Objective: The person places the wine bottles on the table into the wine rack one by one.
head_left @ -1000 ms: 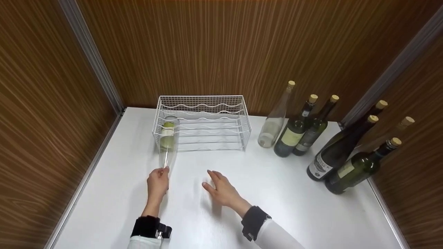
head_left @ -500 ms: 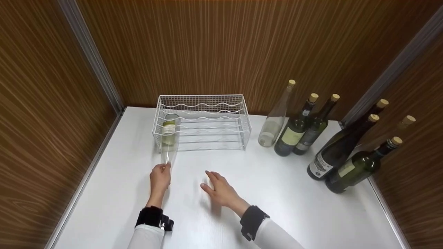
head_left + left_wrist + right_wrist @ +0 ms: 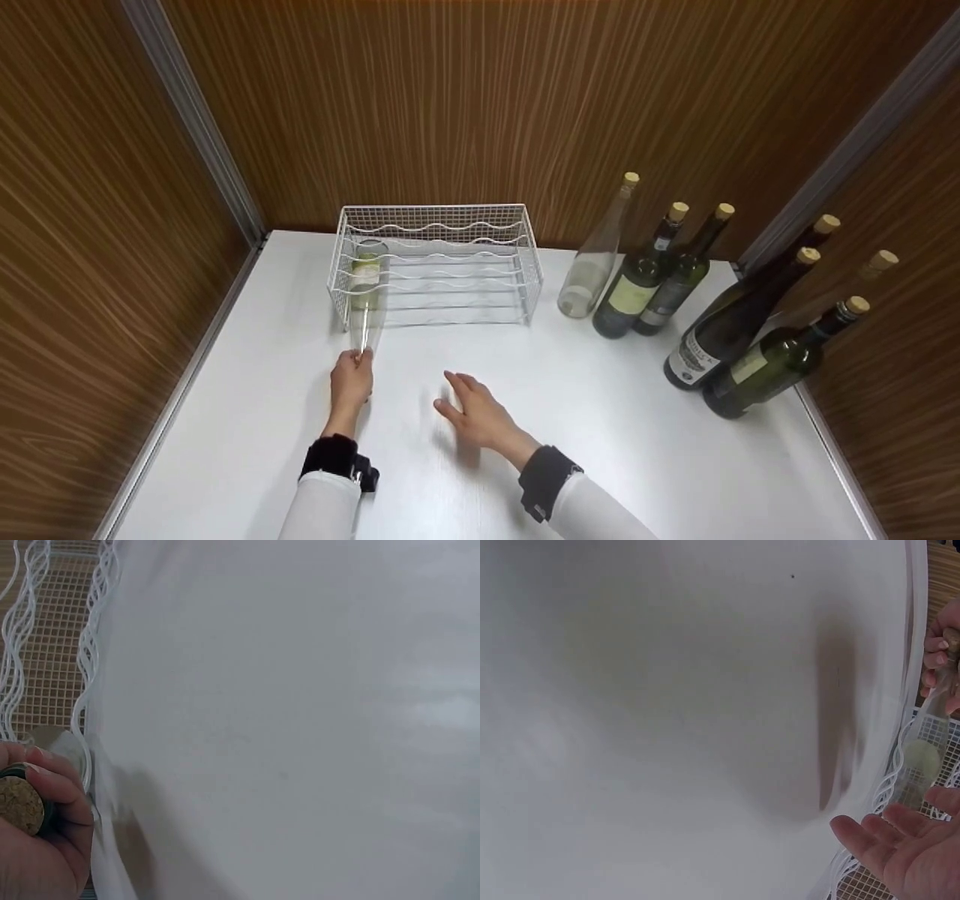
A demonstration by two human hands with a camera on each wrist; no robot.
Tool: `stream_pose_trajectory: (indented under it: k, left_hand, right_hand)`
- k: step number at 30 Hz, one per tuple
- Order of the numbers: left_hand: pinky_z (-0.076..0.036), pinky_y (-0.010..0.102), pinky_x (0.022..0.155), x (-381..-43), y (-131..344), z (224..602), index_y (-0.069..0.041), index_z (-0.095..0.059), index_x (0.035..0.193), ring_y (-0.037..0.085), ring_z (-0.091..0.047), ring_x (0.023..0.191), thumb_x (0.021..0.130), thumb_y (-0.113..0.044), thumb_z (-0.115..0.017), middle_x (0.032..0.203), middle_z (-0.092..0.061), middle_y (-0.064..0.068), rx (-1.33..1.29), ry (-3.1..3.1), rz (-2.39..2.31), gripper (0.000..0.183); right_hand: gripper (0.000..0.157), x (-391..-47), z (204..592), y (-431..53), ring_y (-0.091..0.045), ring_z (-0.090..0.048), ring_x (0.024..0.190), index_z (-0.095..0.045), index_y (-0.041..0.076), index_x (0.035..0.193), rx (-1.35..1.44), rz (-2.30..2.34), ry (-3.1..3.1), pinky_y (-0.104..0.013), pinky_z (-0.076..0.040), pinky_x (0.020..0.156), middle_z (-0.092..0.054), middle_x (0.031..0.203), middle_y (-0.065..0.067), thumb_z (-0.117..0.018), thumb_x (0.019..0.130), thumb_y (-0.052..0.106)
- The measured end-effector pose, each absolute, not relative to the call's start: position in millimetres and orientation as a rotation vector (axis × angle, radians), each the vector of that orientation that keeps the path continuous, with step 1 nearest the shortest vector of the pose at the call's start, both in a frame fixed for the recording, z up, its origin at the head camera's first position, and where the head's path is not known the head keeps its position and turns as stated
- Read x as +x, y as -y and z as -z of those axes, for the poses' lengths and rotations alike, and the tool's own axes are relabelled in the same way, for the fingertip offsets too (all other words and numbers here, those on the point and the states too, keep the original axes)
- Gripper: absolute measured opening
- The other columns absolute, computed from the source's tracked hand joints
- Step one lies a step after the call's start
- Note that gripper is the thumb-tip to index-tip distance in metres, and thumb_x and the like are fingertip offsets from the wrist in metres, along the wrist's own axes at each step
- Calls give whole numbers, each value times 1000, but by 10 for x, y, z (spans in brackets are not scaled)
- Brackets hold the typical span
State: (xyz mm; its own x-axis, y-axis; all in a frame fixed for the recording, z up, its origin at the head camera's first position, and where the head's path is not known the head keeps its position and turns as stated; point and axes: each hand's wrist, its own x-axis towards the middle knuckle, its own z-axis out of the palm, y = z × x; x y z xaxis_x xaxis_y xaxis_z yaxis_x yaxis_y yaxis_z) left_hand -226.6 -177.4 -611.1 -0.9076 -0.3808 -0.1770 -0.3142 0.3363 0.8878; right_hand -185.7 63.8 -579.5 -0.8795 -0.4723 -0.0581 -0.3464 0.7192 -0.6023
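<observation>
A clear wine bottle with a pale label lies in the leftmost slot of a white wire wine rack, its base toward the back. My left hand grips the bottle's neck in front of the rack. In the left wrist view the fingers curl round the neck and the cork shows between them. My right hand is held over the white table, in front of the rack and right of the bottle. Its fingers are extended and hold nothing.
Several corked wine bottles stand upright on the right: a clear bottle near the rack, a green bottle beside it, and a dark bottle farther right. Wood-grain panels enclose the white table at the back and sides.
My left hand has moved forward, away from me, and the bottle has slid deeper into the rack. My right hand has barely moved.
</observation>
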Motion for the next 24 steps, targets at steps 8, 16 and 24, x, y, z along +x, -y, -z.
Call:
stream_pose_trajectory:
  k: [8, 16, 24]
  left_hand:
    - [-41, 25, 46, -2321, 1796, 6133, 11, -47, 132, 14, -51, 56, 104, -28, -43, 81, -54, 10, 640, 2533, 1655, 48]
    - [-49, 40, 69, -2325, 1814, 6138, 12, -46, 131, 35, -59, 87, 105, -27, -40, 102, -59, 26, 614, 2563, 1591, 47]
    - [-37, 53, 102, -2343, 1820, 6105, 15, -36, 138, 46, -45, 123, 104, -17, -29, 132, -46, 37, 541, 2569, 1668, 47]
  right_hand:
    - [60, -1882, 5830, -627, -38, -42, 133, -39, 4, 148, -670, 874, -2727, -52, -39, 105, -42, 146, -22, -45, 104, 44]
    - [60, -1880, 5837, -602, -37, -41, 133, -39, 5, 149, -653, 860, -2725, -51, -38, 106, -42, 146, -21, -45, 104, 43]
    - [60, -1880, 5794, -590, -37, -40, 134, -39, 6, 149, -643, 861, -2717, -52, -39, 104, -41, 147, -21, -45, 103, 44]
